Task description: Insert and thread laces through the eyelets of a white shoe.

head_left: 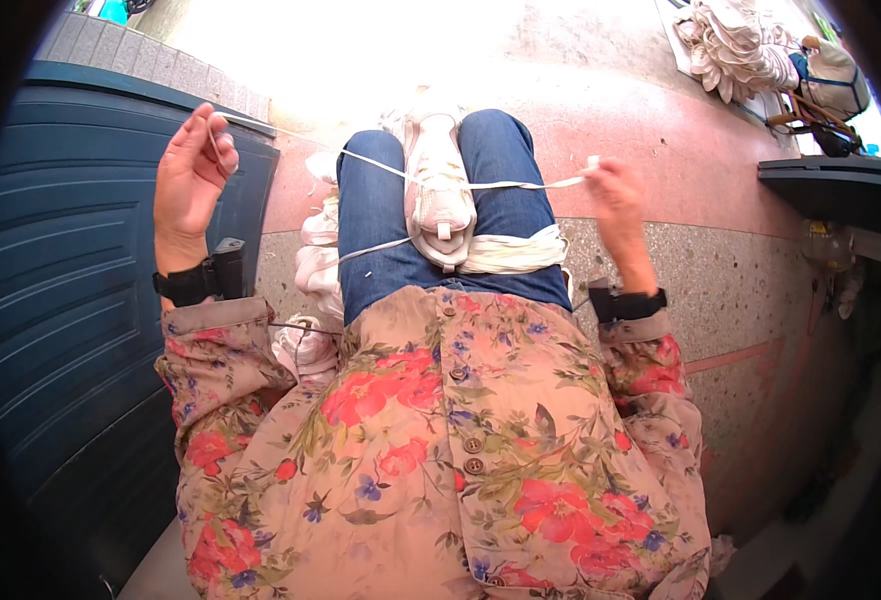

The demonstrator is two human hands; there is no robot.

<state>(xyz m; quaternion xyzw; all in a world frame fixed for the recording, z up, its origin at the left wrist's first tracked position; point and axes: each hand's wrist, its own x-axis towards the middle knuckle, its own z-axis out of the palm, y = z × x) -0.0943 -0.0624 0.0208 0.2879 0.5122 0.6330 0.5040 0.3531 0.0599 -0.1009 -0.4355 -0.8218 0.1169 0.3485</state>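
Observation:
A white and pale pink sneaker rests between my thighs, its heel toward me. White shoelaces run out from its upper to both sides, pulled nearly straight. My left hand, raised at the left, pinches one lace, which also loops over the fingers. At the right, my right hand is closed on the other lace end and a little blurred. A bundle of loose white laces lies across my right thigh, and a single strand crosses my left thigh.
Several white shoes are piled on the floor beside my left leg. A dark blue panelled door stands at the left. More shoes are heaped at the far right, above a dark ledge.

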